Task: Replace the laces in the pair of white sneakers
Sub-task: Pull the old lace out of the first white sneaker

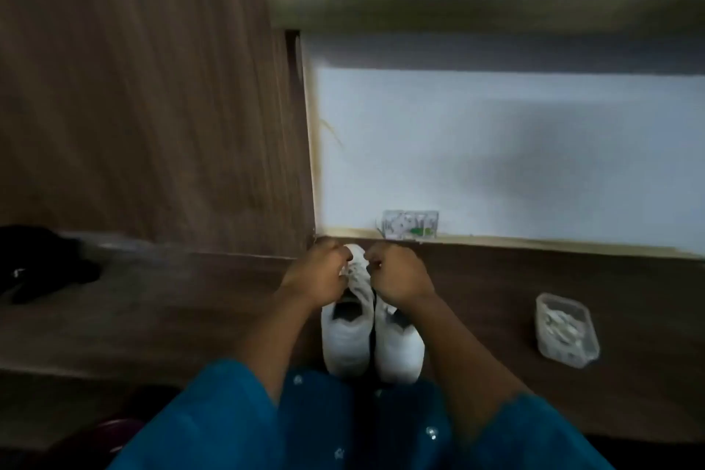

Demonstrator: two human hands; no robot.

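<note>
A left sneaker (345, 340) and a right sneaker (400, 349), both white, stand side by side on the brown wooden surface (171, 317), heels toward the person; the left hand (316, 273) curls round the left sneaker's laced front; the right hand (398, 275), fisted beside it, pinches a dark lace (374, 320) (blurred) trailing between them; a clear tub (566, 332) sits well right.

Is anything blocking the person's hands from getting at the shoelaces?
Nothing visible does. The left hand and right hand sit right on one sneaker, fingers curled on its laces. The plastic tub stands off to the right, well clear.
</note>
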